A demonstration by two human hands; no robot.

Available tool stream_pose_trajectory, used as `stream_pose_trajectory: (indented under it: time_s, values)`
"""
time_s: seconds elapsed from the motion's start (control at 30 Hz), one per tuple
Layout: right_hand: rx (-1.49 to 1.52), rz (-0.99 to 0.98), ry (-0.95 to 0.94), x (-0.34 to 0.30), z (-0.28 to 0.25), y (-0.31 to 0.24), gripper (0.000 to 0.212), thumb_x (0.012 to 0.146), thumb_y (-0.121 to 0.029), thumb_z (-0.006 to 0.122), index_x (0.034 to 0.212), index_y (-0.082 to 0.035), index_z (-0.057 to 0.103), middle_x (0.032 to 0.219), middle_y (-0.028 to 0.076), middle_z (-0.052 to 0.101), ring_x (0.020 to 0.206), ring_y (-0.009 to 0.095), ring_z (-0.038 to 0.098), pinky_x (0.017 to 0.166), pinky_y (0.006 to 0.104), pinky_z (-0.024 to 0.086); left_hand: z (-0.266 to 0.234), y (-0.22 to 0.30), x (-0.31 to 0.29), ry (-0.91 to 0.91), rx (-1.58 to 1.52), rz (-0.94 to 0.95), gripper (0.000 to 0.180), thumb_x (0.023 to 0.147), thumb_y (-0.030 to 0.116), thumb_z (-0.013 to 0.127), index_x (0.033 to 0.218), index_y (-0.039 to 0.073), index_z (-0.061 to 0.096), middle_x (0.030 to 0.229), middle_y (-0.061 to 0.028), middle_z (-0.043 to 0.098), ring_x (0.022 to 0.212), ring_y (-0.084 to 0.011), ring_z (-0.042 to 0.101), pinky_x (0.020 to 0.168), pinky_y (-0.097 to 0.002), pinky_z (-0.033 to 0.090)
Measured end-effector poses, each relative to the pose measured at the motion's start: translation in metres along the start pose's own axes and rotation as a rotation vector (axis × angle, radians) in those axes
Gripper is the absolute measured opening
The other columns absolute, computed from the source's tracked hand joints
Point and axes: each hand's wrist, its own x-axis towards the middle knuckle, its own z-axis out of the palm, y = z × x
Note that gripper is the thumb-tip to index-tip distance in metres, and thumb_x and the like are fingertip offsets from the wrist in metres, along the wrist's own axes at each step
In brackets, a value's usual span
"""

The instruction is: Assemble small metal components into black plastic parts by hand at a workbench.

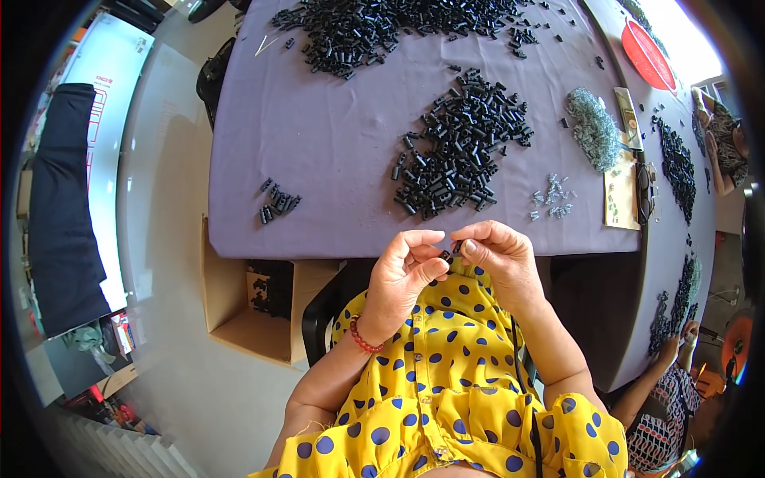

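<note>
At the near table edge, my left hand (406, 275) and my right hand (502, 259) almost meet over my lap. Between the left thumb and fingertips sits a small black plastic part (445, 255). The right thumb and forefinger pinch another small black piece (457, 248); whether the two pieces join I cannot tell. Just beyond my hands lies a heap of black tubular plastic parts (458, 151). A small group of similar black parts (279, 203) rests to the left, and a little scatter of clear pieces (555, 195) to the right.
A purple-grey cloth covers the table (319, 143). Farther off spreads a larger black heap (351, 32). At right are a clear heap (594, 127), eyeglasses (647, 191) and a red basket (649, 56). A cardboard box (247, 319) stands below; co-workers' hands (681, 342) show at far right.
</note>
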Motion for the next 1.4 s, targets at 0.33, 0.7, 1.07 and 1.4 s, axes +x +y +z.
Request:
stream_pose_trajectory:
  time_s: [0.33,0.7,1.07,1.4]
  values:
    - [-0.049,-0.053,0.010,-0.002,0.003,0.003,0.012,0.097,-0.002,0.069,0.107,-0.002,0.073,0.099,0.000,0.071,0.087,0.006,0.062,0.083,0.0223,0.052,0.004,0.002,-0.001,0.008,0.068,0.001,0.034,0.097,0.006,0.069,0.129,0.003,0.058,0.105,-0.0032,0.065,0.094,-0.0087,0.063,0.089,-0.0235,0.056]
    - [-0.703,-0.435,0.033,-0.001,0.001,0.004,0.013,0.090,-0.002,0.072,0.103,-0.005,0.073,0.087,0.000,0.068,0.080,0.013,0.063,0.082,0.0311,0.046,0.003,0.004,-0.001,-0.036,0.024,-0.024,0.034,0.098,0.007,0.069,0.129,0.002,0.056,0.109,-0.0045,0.066,0.095,-0.0098,0.065,0.085,-0.0252,0.058]
    - [-0.987,-0.744,0.002,0.000,0.000,0.006,0.017,0.084,-0.009,0.078,0.100,-0.012,0.071,0.086,-0.005,0.068,0.077,0.014,0.059,0.088,0.0375,0.034,0.004,0.012,0.002,0.031,-0.280,-0.217,0.036,0.098,0.005,0.067,0.132,-0.001,0.056,0.100,-0.0034,0.069,0.085,-0.0100,0.069,0.079,-0.0216,0.059]
    - [-1.205,-0.858,0.039,-0.001,0.008,0.002,0.046,0.073,-0.021,0.086,0.113,-0.009,0.066,0.093,0.001,0.064,0.084,0.020,0.061,0.090,0.0430,0.033,0.005,0.004,0.007,0.063,-0.445,-0.241,0.032,0.101,0.005,0.064,0.130,0.001,0.054,0.109,-0.0048,0.068,0.097,-0.0094,0.066,0.088,-0.0237,0.055]
